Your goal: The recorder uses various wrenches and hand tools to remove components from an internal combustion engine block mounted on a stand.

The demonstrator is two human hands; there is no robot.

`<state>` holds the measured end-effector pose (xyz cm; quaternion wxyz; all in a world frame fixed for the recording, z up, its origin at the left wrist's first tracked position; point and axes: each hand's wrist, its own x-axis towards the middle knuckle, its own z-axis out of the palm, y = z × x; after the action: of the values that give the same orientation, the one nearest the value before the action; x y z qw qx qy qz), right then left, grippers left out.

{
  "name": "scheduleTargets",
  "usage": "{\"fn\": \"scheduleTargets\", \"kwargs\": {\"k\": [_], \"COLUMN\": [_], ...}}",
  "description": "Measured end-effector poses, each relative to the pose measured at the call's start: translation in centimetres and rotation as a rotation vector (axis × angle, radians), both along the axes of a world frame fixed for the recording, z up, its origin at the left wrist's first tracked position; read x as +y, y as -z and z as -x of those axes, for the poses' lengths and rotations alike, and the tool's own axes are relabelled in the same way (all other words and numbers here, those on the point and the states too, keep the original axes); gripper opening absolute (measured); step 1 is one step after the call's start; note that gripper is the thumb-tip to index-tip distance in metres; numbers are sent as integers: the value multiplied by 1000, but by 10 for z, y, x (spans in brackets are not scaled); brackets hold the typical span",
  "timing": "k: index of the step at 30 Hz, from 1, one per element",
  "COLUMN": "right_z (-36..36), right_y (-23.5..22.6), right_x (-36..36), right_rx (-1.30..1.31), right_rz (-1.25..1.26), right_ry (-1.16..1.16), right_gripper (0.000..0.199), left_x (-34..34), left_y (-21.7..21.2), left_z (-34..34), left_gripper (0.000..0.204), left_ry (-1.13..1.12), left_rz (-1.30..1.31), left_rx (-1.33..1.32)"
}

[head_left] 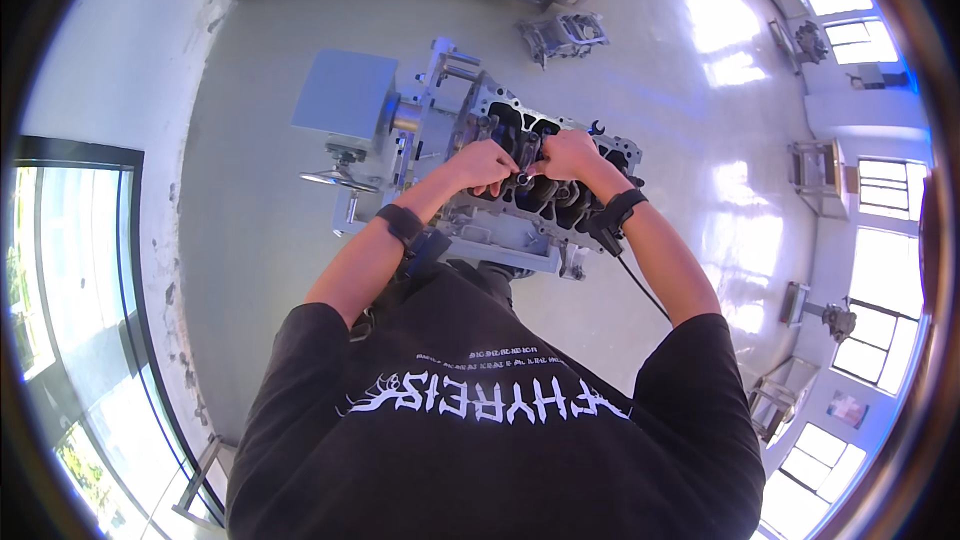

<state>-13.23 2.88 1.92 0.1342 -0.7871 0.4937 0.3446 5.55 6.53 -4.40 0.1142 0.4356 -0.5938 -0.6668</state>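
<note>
An engine block (pixel 622 150) lies on a metal stand in front of me, its open side with dark hollows facing up. Over its middle, my left hand (pixel 478 166) has its thumb and index finger pinched beside a small round metal piece (pixel 523 180). From the other side, my right hand (pixel 568 155) bends its fingers down to the same piece, fingertips close to it. Whether the piece is a bolt head or a socket cannot be made out. The hands partly cover the block's inner parts.
The stand carries a grey box (pixel 345 97) and a handwheel (pixel 335 179) on the left. Another engine part (pixel 563 37) sits on the floor beyond the block. A cable (pixel 645 288) hangs from my right wrist strap (pixel 626 207). Work tables (pixel 822 180) line the right wall.
</note>
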Motion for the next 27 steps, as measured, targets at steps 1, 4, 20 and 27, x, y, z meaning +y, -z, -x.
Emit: {"fn": "scheduleTargets", "kwargs": {"k": [1,4,20,27], "right_z": [4,29,39,37], "right_y": [5,30,50,57], "right_x": [4,18,40,57], "right_rx": [0,-311,-483,-501], "right_rz": [0,223,541,687], "right_ry": [1,-217,-421,-268], "right_gripper": [61,51,35,32], "left_x": [0,-3,-3,1], "left_y": [0,-1,1,1], "left_z": [0,3,6,5], "left_gripper": [38,35,38,34], "left_ry": [1,6,2,-19], "left_rz": [0,-12,-28,-5], "left_rx": [0,-4,-8,-10]}}
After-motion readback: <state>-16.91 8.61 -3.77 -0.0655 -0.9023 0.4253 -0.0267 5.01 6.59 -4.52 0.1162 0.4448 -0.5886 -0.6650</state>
